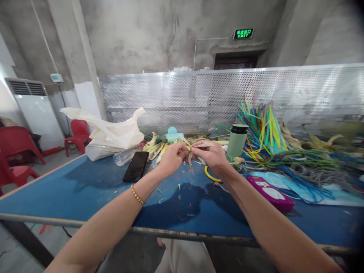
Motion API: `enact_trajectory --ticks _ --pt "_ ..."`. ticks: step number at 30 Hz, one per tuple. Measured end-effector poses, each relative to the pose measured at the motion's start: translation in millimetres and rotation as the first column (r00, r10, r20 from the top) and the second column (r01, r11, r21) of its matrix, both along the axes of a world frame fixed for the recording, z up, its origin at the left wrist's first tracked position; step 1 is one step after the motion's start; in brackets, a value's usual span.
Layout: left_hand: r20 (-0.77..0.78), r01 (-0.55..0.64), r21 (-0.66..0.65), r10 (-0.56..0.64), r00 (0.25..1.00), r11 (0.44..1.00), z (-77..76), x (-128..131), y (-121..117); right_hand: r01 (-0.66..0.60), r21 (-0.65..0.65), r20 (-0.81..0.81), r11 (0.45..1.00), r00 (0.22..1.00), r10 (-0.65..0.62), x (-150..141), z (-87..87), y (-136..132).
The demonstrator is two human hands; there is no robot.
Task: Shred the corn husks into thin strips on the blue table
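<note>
Both my hands meet above the middle of the blue table (71, 189). My left hand (174, 156) is closed in a pinch on pale dry husk strips (199, 144). My right hand (212, 154) is closed on the same strips from the other side. Thin ends of the strips stick out up and to the right, and one hangs down between my hands. A gold bead bracelet (137, 195) sits on my left wrist. Small husk scraps (182, 187) lie on the table below my hands.
A black phone (135, 166) and a clear bottle (124, 156) lie left of my hands, by a white plastic bag (109, 132). A green flask (237, 139), coloured straps (263, 129), a purple device (270, 192) and husks (155, 148) lie right and behind. Red chairs (17, 151) stand at left.
</note>
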State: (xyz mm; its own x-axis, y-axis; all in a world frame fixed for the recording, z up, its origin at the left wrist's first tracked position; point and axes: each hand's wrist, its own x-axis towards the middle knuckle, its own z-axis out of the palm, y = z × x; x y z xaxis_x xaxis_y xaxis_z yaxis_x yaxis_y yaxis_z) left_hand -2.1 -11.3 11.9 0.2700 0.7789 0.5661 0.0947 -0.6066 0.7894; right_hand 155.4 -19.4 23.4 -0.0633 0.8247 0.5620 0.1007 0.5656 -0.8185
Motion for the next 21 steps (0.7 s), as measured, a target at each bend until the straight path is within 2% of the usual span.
enact_trajectory --ticks 3,5,8,13,21 --pt "0.072 0.163 -0.13 -0.155 0.985 0.978 2.8 0.1 -1.2 -0.036 -0.019 -0.043 0.999 0.998 0.035 -1.4 -1.6 2.1" --pt "0.097 0.233 -0.152 -0.22 0.971 0.961 4.2 0.1 -3.0 -0.044 -0.028 -0.051 0.999 0.998 0.043 -2.6 -1.4 0.6" --pt "0.148 0.235 -0.137 -0.214 0.965 0.962 3.5 0.1 -3.5 -0.048 -0.016 -0.017 0.999 0.999 0.047 -3.5 -0.1 -3.9" --pt "0.297 0.304 -0.2 -0.238 0.925 0.932 -0.9 -0.7 3.2 -0.05 -0.046 -0.027 0.998 0.998 0.049 0.3 2.2 -4.2" --pt "0.268 0.319 -0.217 -0.258 0.928 0.923 -2.6 -1.3 2.0 -0.026 -0.03 -0.025 0.999 0.999 0.025 6.0 2.1 2.4"
